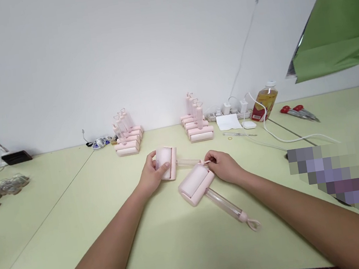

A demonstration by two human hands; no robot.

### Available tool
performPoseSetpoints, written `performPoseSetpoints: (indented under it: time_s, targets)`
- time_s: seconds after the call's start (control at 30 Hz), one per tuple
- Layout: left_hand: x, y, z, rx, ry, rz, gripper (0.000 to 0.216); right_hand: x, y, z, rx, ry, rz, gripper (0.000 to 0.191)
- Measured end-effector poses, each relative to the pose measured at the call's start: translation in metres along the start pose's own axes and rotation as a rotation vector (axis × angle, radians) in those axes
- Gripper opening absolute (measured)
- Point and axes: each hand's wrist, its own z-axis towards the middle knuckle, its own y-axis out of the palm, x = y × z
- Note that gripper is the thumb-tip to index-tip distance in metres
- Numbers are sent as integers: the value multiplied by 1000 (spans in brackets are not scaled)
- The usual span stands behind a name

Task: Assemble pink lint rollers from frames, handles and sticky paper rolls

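My left hand (152, 176) is wrapped round the pink head of a lint roller (166, 163) lying on the pale green table (78, 220). That roller's clear handle (188, 162) runs rightward to my right hand (224, 166), whose fingers pinch its far end. A second pink lint roller (196, 184) lies just in front of my right hand, its clear handle (224, 204) pointing toward the near right with a loop at the end.
Two groups of several pink lint rollers (126, 135) (197, 123) stand near the wall. Right of them are a power strip with plugs (229, 109), a white paper (228, 122), a bottle of yellow liquid (265, 102), red-handled scissors (298, 113) and a white cable (287, 139). Small brown items (3, 188) sit far left.
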Motion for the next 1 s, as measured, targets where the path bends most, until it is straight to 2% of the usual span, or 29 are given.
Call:
performPoseSetpoints:
  time_s: [0.1, 0.2, 0.33, 0.4, 0.47, 0.57, 0.7, 0.83, 1.0]
  targets:
    - [4, -5, 4, 59, -3, -58, 78, 3, -3, 2, 48, 37, 4, 12]
    - [6, -16, 8, 178, 2, 48, 77, 5, -7, 3, 76, 73, 19, 12]
    - [6, -29, 12, 307, 87, 473, 64, 6, -8, 4, 95, 96, 76, 13]
    - [4, -31, 11, 312, 94, 701, 58, 7, -7, 4, 113, 107, 120, 12]
    - [2, -31, 10, 283, 72, 831, 53, 7, -6, 5, 136, 127, 196, 11]
    - [-4, -32, 9, 195, 95, 847, 51, 7, -4, 6, 158, 192, 417, 10]
    - [-9, -33, 10, 118, 150, 740, 52, 5, -3, 6, 146, 291, 707, 12]
    - [-13, -33, 13, 197, 200, 741, 51, 9, -4, 6, 175, 338, 896, 17]
    - [-13, -36, 17, 343, 233, 788, 42, 15, -7, 10, 233, 315, 1059, 21]
